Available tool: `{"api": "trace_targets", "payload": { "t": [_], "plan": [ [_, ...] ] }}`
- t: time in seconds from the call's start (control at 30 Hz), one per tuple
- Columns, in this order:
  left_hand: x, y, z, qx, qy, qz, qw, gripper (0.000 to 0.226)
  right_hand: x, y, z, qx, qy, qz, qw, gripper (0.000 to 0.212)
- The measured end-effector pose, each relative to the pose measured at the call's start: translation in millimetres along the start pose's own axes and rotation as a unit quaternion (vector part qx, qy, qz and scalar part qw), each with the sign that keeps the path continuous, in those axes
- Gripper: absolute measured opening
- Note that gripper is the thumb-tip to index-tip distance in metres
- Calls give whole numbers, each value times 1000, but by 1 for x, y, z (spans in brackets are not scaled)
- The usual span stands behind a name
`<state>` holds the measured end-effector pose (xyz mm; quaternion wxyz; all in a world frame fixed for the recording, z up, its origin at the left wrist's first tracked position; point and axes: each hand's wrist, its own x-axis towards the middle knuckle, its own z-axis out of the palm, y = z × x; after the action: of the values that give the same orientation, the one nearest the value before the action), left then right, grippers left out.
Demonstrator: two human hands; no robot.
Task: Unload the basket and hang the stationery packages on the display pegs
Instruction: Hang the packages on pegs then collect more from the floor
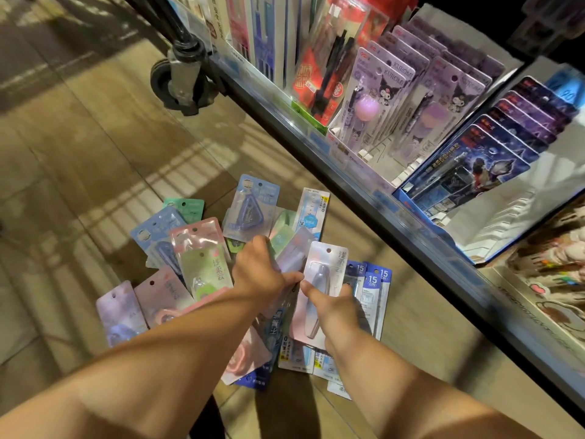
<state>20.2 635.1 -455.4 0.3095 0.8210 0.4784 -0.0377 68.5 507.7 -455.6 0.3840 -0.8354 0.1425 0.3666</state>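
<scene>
Left hand [262, 270] grips 1 lilac plastic pack [294, 251]. Right hand [330, 307] pinches 1 pink-white pen pack [326, 264]. White cardboard box [349, 157] holds purple pen packs [376, 87].

Stationery packages [202, 245] lie scattered on the floor [79, 185] — ruler packs [376, 289] at the pile's right edge. The display shelf [348, 182] runs along the right; a caster wheel [164, 80] stands behind, at its far end.
</scene>
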Motion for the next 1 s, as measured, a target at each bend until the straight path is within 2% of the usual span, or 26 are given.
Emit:
{"api": "trace_targets", "payload": {
  "t": [0.1,0.2,0.37,0.57,0.63,0.77,0.87,1.0],
  "plan": [
    [-4,-3,0,-8,0,4,1000,77,1,0,-4,-24,-3,3,1000,58],
    [-7,-3,-2,-39,-42,-7,998,71,2,-1,-5,-44,1,-1,999,62],
    [-10,2,-9,-45,-58,-24,997,73,-1,-1,-3,-74,8,-3,997,69],
    [4,8,-24,-200,-50,-10,978,73,-2,-10,-13,-88,-36,-3,995,69],
    [11,11,-32,-257,-35,-11,966,70,-4,-12,-14,-93,-41,-9,995,69],
    [19,15,-42,-396,-19,-28,918,54,-7,-14,-17,-96,-53,-18,994,71],
    [21,13,-44,-432,-28,-40,900,48,-5,-9,-22,-61,-48,-28,997,68],
    [20,10,-40,-479,-76,-77,871,37,-4,-1,-29,13,-61,-26,998,83]
  ]
}}
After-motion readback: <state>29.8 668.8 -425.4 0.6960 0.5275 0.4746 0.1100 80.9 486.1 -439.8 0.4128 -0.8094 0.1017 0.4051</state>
